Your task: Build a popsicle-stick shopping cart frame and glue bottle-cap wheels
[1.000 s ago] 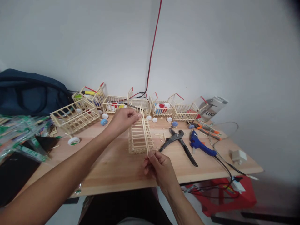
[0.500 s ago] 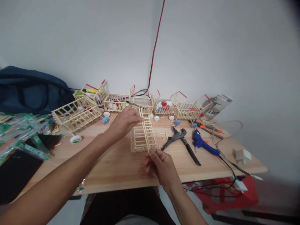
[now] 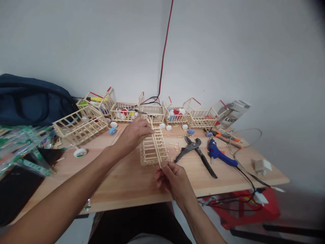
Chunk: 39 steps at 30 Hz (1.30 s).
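Observation:
A small open crate of thin wooden sticks (image 3: 153,147) stands on the wooden table (image 3: 122,179) in the middle. A long stick (image 3: 155,144) lies along its top. My left hand (image 3: 134,133) pinches the far end of that stick, fingers closed. My right hand (image 3: 172,179) pinches the near end at the crate's front corner, fingers closed too.
Several finished stick carts (image 3: 81,123) with bottle caps line the back wall. Black pliers (image 3: 195,152), a blue glue gun (image 3: 219,155) and orange-handled tools (image 3: 227,137) lie to the right. A dark bag (image 3: 30,100) and green packets (image 3: 22,145) sit left; a red stool (image 3: 243,206) below.
Both hands stay on the stick and crate with only small shifts; the left hand has lowered slightly toward the crate's far end. The view has shifted a little.

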{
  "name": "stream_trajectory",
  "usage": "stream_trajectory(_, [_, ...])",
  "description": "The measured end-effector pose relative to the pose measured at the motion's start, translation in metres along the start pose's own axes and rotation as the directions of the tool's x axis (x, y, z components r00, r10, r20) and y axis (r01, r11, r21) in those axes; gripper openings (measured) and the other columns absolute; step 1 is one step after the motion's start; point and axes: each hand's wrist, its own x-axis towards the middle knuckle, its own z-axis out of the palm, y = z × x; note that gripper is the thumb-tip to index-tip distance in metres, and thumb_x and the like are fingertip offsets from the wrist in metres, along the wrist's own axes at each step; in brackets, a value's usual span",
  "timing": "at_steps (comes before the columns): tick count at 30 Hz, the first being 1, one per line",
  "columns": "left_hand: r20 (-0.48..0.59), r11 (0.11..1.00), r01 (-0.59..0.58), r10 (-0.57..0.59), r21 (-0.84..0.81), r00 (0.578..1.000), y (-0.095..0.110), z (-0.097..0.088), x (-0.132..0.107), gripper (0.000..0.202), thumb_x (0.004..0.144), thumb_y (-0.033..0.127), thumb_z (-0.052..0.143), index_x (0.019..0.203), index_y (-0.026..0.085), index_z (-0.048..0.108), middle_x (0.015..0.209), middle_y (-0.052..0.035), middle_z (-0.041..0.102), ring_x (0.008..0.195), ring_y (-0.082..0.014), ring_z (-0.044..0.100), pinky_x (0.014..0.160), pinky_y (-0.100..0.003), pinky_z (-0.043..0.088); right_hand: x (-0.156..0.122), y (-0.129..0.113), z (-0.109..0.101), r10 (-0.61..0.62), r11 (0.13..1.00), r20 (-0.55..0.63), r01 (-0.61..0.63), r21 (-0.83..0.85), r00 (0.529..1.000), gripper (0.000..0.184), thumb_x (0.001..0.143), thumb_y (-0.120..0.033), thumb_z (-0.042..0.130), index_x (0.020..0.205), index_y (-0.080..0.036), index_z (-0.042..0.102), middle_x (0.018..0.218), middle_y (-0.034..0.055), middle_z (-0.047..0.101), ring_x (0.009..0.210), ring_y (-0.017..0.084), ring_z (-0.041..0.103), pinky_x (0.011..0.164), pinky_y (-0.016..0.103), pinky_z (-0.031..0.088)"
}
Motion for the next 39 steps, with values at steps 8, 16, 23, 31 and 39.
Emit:
stream_trajectory(8, [0.028,1.000,-0.008,0.008,0.019,1.000,0.0020,-0.0001,0.0004,0.021,0.094,0.022,0.053,0.092,0.020,0.074,0.088,-0.0071,0.070,0.087,-0.0188,0.054,0.080,-0.033,0.042,-0.0002,-0.0026,-0.0021,-0.016,1.000,0.048,0.017,-0.023,0.999,0.044,0.073,-0.057,0.072,0.074,-0.015,0.061,0.059,0.0009,0.067,0.041,0.008,0.056,0.032,0.014,0.026])
stream_trajectory(16, [0.014,0.999,-0.033,0.033,0.025,0.999,-0.0001,0.0016,0.0005,0.025,0.095,0.023,0.050,0.092,0.020,0.074,0.088,-0.0074,0.071,0.088,-0.0199,0.054,0.080,-0.035,0.043,-0.0021,-0.0037,-0.0060,-0.005,0.998,0.090,0.011,-0.068,0.996,0.041,0.069,-0.050,0.078,0.089,-0.016,0.066,0.066,0.0004,0.069,0.046,0.009,0.059,0.035,0.015,0.032])
stream_trajectory(23, [0.020,0.999,-0.031,0.030,0.033,0.999,0.0022,0.0009,0.0013,0.027,0.096,0.024,0.049,0.091,0.019,0.075,0.087,-0.0078,0.071,0.087,-0.0199,0.053,0.078,-0.035,0.043,-0.0005,-0.0020,-0.0064,-0.022,0.995,0.091,0.030,-0.091,0.996,0.039,0.072,-0.052,0.075,0.086,-0.017,0.066,0.066,0.0002,0.069,0.045,0.009,0.057,0.034,0.015,0.032])
stream_trajectory(31, [0.011,0.999,-0.041,0.041,0.018,0.999,0.0014,0.0010,0.0016,0.026,0.095,0.023,0.049,0.090,0.019,0.074,0.089,-0.0079,0.072,0.087,-0.0200,0.053,0.077,-0.035,0.043,-0.0013,-0.0029,-0.0066,-0.009,0.997,0.105,0.017,-0.070,0.994,0.046,0.074,-0.062,0.069,0.081,-0.016,0.069,0.066,0.0035,0.071,0.049,0.013,0.062,0.035,0.017,0.031])
stream_trajectory(39, [0.035,0.998,-0.058,0.057,0.026,0.998,-0.0003,0.0010,0.0028,0.026,0.095,0.023,0.049,0.090,0.019,0.074,0.088,-0.0081,0.072,0.086,-0.0200,0.052,0.077,-0.035,0.042,-0.0001,-0.0052,-0.0048,0.004,0.997,0.116,0.004,-0.072,0.993,0.046,0.073,-0.059,0.071,0.083,-0.015,0.072,0.069,0.0050,0.073,0.047,0.010,0.061,0.035,0.016,0.029])
